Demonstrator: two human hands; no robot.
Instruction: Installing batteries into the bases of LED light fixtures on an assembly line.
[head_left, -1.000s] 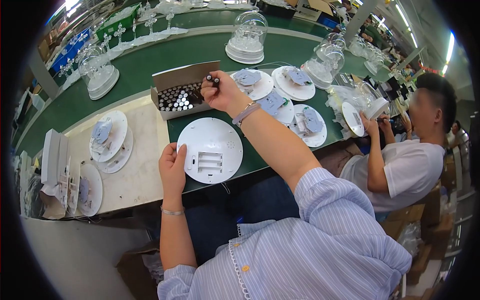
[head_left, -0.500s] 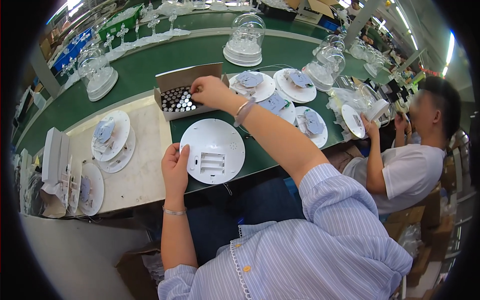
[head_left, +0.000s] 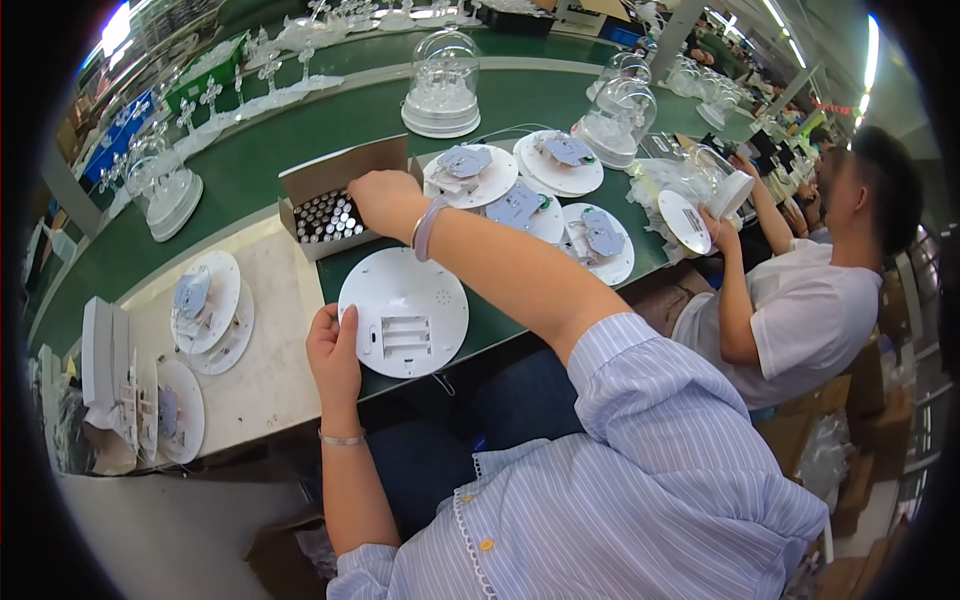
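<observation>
My left hand (head_left: 333, 352) grips the left edge of a round white base (head_left: 415, 270), thumb on top. The base's battery compartment (head_left: 407, 337) faces up, its slots bare. My right hand (head_left: 388, 203) reaches into the right end of an open cardboard box (head_left: 335, 252) packed with upright batteries (head_left: 325, 215). Its fingers are bent down among the batteries, and the fingertips are hidden, so whether one is held cannot be seen.
Several white discs with grey-blue plates (head_left: 515, 205) lie right of the box. More discs (head_left: 215, 310) rest on the pale board at left. A clear dome (head_left: 445, 80) stands behind. At right, a co-worker (head_left: 800, 300) holds a white base (head_left: 685, 222).
My right hand has gone lower into the box's right end, its fingertips now out of sight. The left hand still holds the base. The whole view has shifted slightly.
</observation>
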